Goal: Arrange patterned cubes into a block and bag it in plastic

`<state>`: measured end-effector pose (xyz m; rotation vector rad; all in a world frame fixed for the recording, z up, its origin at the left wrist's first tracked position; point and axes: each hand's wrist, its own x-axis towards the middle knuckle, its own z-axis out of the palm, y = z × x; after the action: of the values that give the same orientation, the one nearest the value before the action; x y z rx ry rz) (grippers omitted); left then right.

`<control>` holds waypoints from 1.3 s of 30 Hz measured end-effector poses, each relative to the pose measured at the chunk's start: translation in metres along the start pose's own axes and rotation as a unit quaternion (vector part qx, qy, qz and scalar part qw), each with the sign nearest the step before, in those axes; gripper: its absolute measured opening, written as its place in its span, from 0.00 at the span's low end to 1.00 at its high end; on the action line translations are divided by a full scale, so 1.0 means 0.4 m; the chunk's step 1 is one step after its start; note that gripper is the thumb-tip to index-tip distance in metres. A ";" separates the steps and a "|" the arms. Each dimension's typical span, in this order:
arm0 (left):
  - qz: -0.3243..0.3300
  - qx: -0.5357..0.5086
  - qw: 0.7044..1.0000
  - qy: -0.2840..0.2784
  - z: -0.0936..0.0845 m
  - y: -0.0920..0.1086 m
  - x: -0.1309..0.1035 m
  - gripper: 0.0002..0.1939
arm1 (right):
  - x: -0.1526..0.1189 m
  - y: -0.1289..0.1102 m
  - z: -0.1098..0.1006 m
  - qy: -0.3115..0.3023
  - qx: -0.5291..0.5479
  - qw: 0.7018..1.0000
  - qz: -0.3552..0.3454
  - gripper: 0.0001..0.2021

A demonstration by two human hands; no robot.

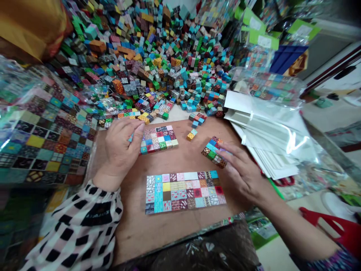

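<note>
My left hand (122, 148) is closed, its fingers curled and its thumb beside the left end of a slab of patterned cubes (160, 141). Whatever it may hold is hidden behind the fingers. With fingers along its right side, my right hand (239, 167) grips a small block of patterned cubes (214, 151), resting on or just above the brown board (132, 226). Nearer to me lies a flat rectangle of patterned cubes (184, 192), set in rows. Two joined cubes, one orange and one pale (191, 134), sit between the hands.
A big heap of loose cubes (169, 64) fills the back. On the left stands a plastic-wrapped stack of cubes (50, 139). White cards in clear plastic (262, 131) lie on the right, below bagged cubes with green labels (259, 41). A red plastic object (332, 229) is at lower right.
</note>
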<state>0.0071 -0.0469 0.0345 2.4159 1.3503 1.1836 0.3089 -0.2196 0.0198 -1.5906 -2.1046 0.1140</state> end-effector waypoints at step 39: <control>0.060 0.004 0.946 -0.320 -0.042 0.069 -0.333 0.43 | -0.018 -0.086 0.103 -0.121 0.040 0.980 -0.151 0.31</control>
<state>-0.0248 -0.1698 -0.0172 2.5737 1.0059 0.3306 0.2623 -0.2277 -0.0065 -1.2460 -2.4697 0.2969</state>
